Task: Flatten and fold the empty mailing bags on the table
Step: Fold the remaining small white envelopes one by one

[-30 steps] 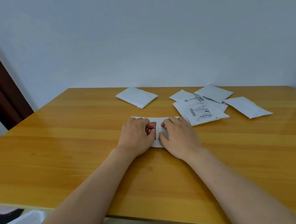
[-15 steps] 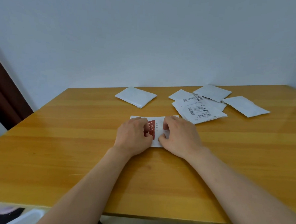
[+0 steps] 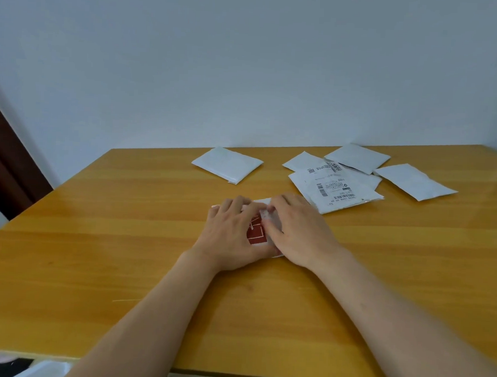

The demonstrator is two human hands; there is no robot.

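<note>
Hands together at the middle of the tabletop, both working one small white mailing bag with a red printed patch showing between them. The left hand lies palm down over the bag's left half, fingers bent at the knuckles and pressing down near the far edge. The right hand covers the right half, fingers curled in toward the middle and gripping a raised fold of the white material just beside the red patch. Only slivers of the bag show: a strip of white along the far edge past the fingertips, the red patch in the gap, and a thin near edge under the heels of the palms.

Further back, a folded white bag sits alone, well apart from the hands and to the left of the others. Over on the right, a loose pile: a labelled bag with barcodes and black print facing up, its near corner just beside the right hand's knuckles. It overlaps another white bag behind it, and a third white bag lies at the far edge of the pile. One more white bag rests slightly wrinkled to the right, near the pile.

Both forearms reach in from the near edge of the wooden surface, bare to the bottom of the frame.
</note>
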